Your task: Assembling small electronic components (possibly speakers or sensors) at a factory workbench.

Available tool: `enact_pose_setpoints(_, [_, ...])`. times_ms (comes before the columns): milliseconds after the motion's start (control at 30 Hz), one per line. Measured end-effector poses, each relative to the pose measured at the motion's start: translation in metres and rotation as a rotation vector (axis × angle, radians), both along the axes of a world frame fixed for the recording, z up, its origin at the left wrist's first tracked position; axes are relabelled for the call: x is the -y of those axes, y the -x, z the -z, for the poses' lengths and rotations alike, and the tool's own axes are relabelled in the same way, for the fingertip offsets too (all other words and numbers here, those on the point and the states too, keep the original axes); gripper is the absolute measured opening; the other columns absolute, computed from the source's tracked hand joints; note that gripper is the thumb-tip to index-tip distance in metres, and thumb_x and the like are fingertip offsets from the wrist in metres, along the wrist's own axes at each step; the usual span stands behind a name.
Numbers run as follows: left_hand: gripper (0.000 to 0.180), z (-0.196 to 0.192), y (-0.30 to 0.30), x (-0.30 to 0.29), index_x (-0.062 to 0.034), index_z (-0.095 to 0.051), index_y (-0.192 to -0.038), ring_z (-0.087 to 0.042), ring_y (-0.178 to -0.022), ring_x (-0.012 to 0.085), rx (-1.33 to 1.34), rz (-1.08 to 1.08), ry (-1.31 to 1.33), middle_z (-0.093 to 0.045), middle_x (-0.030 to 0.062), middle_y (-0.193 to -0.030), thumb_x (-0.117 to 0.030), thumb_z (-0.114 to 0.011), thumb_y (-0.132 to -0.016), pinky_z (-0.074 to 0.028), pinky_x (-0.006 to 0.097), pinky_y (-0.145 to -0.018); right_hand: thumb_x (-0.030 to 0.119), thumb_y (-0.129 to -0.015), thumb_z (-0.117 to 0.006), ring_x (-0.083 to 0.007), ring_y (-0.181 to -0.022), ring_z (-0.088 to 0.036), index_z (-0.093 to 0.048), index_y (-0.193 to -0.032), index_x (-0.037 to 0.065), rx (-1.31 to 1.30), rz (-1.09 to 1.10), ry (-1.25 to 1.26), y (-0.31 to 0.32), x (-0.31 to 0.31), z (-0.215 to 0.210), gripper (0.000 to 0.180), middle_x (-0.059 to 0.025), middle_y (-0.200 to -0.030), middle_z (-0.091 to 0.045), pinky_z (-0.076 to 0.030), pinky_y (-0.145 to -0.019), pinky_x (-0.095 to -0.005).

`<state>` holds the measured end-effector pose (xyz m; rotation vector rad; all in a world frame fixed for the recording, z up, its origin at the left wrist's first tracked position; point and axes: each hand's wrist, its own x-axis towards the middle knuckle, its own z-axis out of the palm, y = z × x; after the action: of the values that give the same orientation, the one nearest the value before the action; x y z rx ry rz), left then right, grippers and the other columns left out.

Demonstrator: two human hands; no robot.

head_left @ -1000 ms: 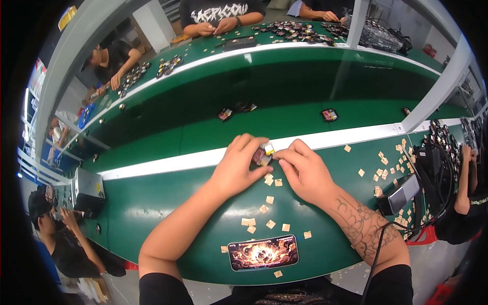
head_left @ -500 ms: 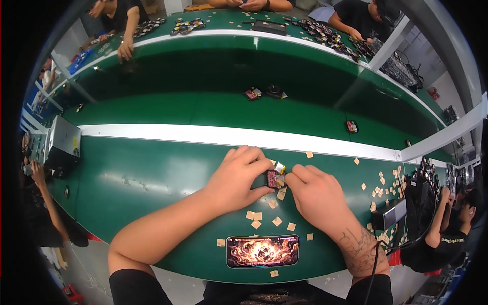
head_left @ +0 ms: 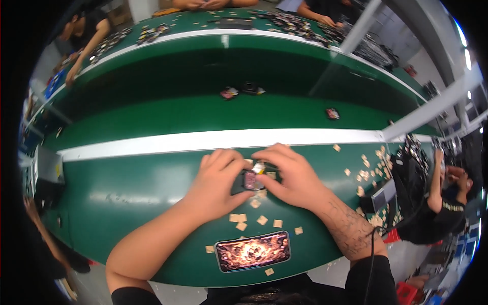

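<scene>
green workbench [head_left: 127, 193], white strip [head_left: 203, 140], factory line

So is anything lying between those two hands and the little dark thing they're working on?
Nothing visible does. The left hand and the right hand both already touch the small dark part, fingers closed around it from either side. Small tan squares lie on the green table nearby.
</scene>
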<state>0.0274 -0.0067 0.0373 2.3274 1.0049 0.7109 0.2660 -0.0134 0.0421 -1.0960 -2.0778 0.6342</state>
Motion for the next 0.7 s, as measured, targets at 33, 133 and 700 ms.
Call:
enact_pose_setpoints(33, [0.055, 0.001, 0.001, -0.002, -0.0103, -0.068, -0.123, -0.058, -0.122, 0.0323, -0.022, 0.013, -0.003, -0.061, 0.0084, -0.12, -0.019, -0.094, -0.075, -0.042, 0.046, -0.105, 0.001, -0.09, -0.08, -0.028, -0.092, -0.069, -0.072, -0.121, 0.001, 0.038, -0.018, 0.037, 0.001, -0.003, 0.001, 0.032, -0.0113, -0.104, -0.068, -0.056, -0.08, -0.0368])
enact_pose_setpoints(133, [0.053, 0.004, 0.001, -0.006, -0.01, -0.068, -0.12, -0.058, -0.121, 0.0316, -0.015, 0.036, -0.009, -0.062, 0.0081, -0.118, -0.018, -0.094, -0.074, -0.042, 0.046, -0.102, 0.001, -0.093, -0.079, -0.0272, -0.089, -0.07, -0.072, -0.115, 0.003, -0.009, -0.024, 0.143, 0.003, -0.004, 0.004, 0.024, -0.0103, -0.102, -0.069, -0.057, -0.077, -0.0373])
enact_pose_setpoints(700, [0.033, 0.007, 0.0, -0.002, -0.0087, -0.075, -0.105, -0.065, -0.095, 0.0349, 0.042, 0.148, -0.203, -0.065, 0.0108, -0.102, -0.011, -0.09, -0.076, -0.052, 0.046, -0.083, 0.011, -0.095, -0.078, -0.035, -0.093, -0.076, -0.071, -0.113, 0.004, -0.077, -0.192, 0.246, -0.022, -0.004, 0.006, 0.02, -0.0163, -0.1, -0.076, -0.06, -0.081, -0.0429])
